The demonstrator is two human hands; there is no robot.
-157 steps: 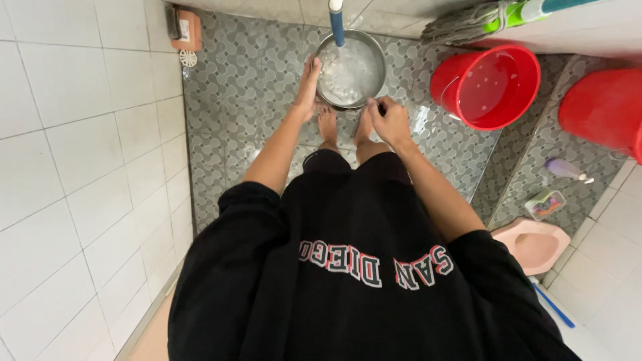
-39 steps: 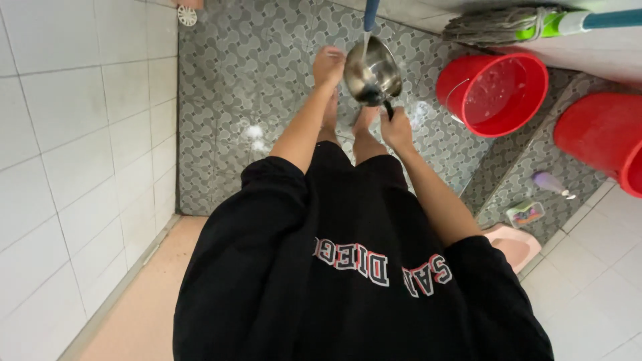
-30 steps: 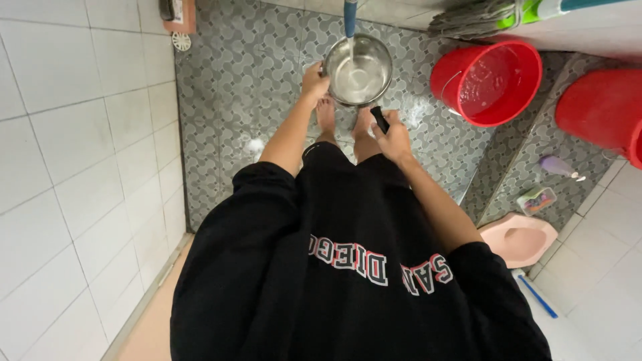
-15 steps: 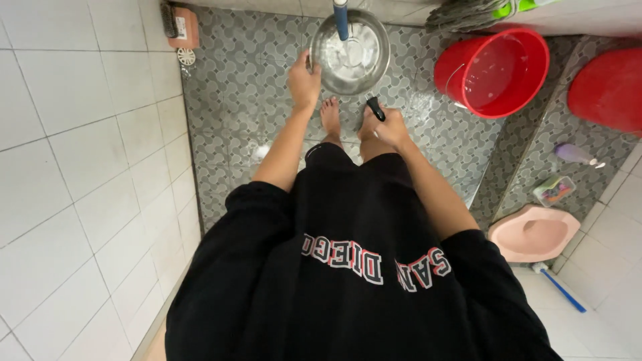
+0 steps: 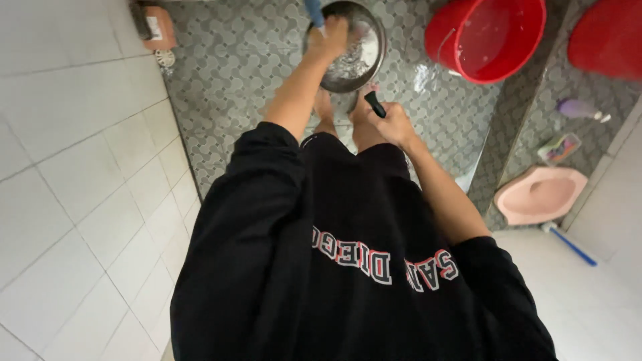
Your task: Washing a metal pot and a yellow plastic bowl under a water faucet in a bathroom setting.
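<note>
Steel pot (image 5: 354,57): round, shiny, water and foam inside, tilted, held above grey patterned floor (image 5: 234,73), under blue tap (image 5: 313,10).
Left hand (image 5: 329,37): reaching into pot bowl, fingers (image 5: 338,28) curled loosely against wet inner wall; grip on anything, cannot tell.
Black handle (image 5: 374,105): sticking out from pot's near side.
Right hand (image 5: 394,125): fingers clenched around handle.
Red bucket (image 5: 485,33): right of pot, on floor.
</note>
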